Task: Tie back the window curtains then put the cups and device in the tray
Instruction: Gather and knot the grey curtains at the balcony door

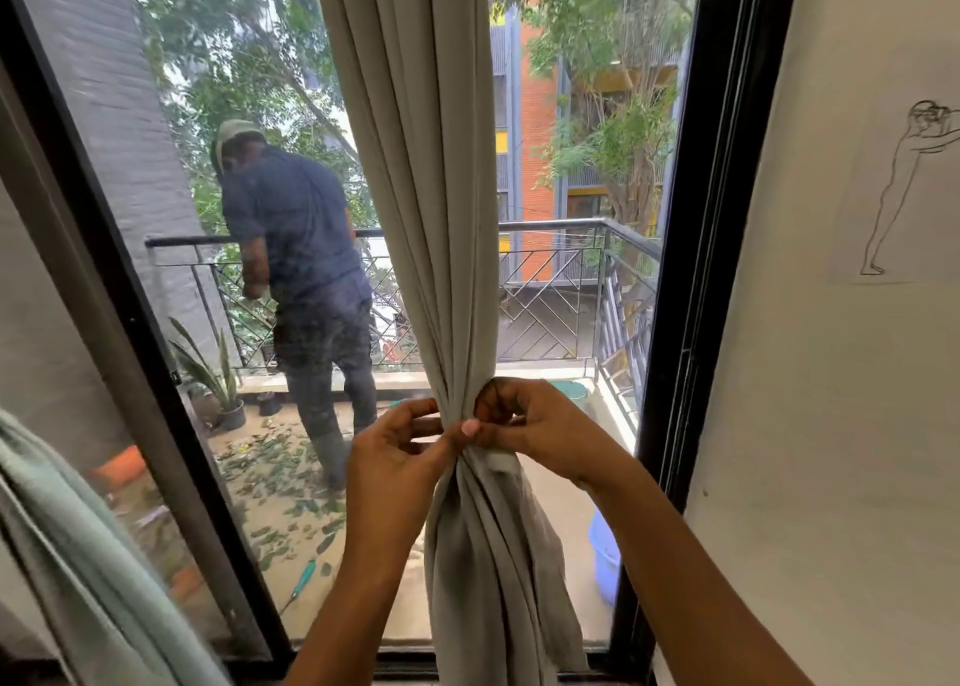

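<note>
At the window (675, 322) — beige curtain (415, 166) hangs mid-pane, gathered to a narrow waist | left hand (400, 451) pinches the bunched cloth, thumb and fingers (470, 428) pressed together on it | right hand (540, 425) — fingers curled, clamped on the same gather.

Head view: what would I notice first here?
A beige curtain hangs mid-window, bunched at its waist where the left hand and right hand pinch it. Behind the glass, left of it, a person stands on the balcony; a sketch hangs on the right wall.
</note>
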